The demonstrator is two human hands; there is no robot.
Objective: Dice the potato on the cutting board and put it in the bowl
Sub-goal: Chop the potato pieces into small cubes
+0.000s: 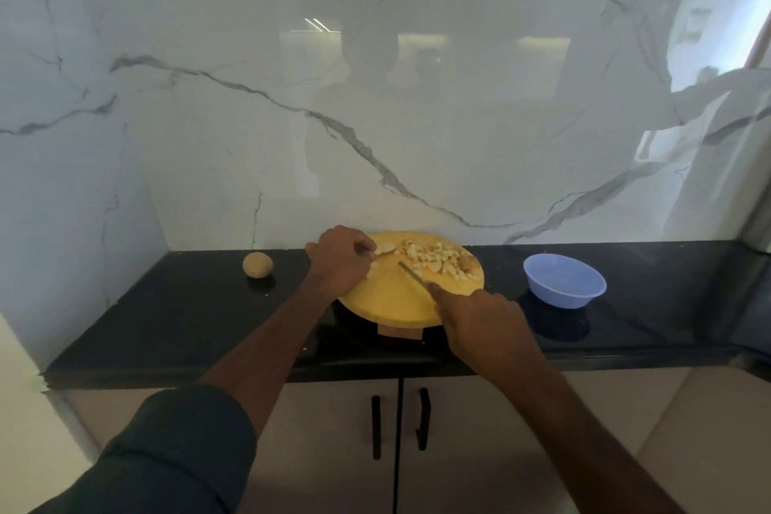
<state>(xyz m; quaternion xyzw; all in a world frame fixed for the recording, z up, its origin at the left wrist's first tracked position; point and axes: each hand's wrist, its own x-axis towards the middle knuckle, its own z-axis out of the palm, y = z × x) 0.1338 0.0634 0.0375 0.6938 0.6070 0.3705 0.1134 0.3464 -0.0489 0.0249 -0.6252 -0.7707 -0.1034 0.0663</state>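
A round yellow cutting board (388, 300) lies on the black counter. Several diced potato pieces (434, 257) are heaped on its far right part. My left hand (342, 263) rests at the board's left edge and pinches a pale potato slice (386, 248). My right hand (479, 321) grips a knife (411, 273) whose blade points up-left, its tip beside the diced pile. A light blue bowl (563, 280) stands to the right of the board and looks empty.
A whole unpeeled potato (258, 264) sits on the counter left of the board. A marble wall rises directly behind the black counter (167, 317). Cabinet doors with black handles (423, 424) are below the counter's front edge.
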